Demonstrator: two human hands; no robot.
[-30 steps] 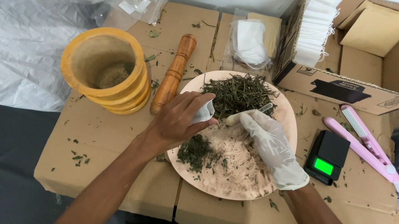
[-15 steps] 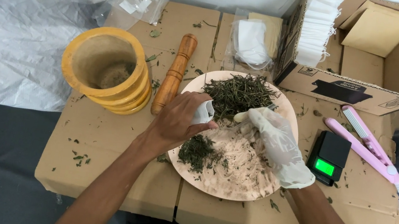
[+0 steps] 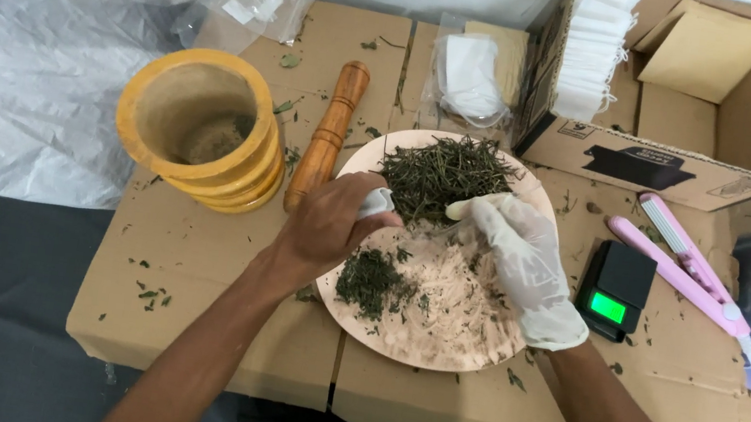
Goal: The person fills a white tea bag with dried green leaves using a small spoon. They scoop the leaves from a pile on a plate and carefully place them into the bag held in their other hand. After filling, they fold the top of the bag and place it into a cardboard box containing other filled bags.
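Note:
My bare left hand (image 3: 327,226) grips a small white sachet (image 3: 376,203) over the left part of a round pale plate (image 3: 433,359). My right hand (image 3: 516,259), in a white glove, rests on the plate next to the sachet. Its fingers are pinched on what looks like a thin scoop, mostly hidden. A large heap of dried green herbs (image 3: 443,174) lies on the far half of the plate, just beyond both hands. A smaller dark pile of herbs (image 3: 370,280) and pale powder lie on the near half.
A yellow wooden mortar (image 3: 198,125) and wooden pestle (image 3: 327,137) stand left of the plate. To the right are a small black scale (image 3: 616,293) with a green display and a pink sealer (image 3: 692,264). An open cardboard box (image 3: 662,167) holds white sachets (image 3: 595,47). Plastic bags (image 3: 248,6) lie at the back.
My gloved right hand has edged slightly up the plate toward the large herb heap. The left hand keeps the sachet almost in the same spot.

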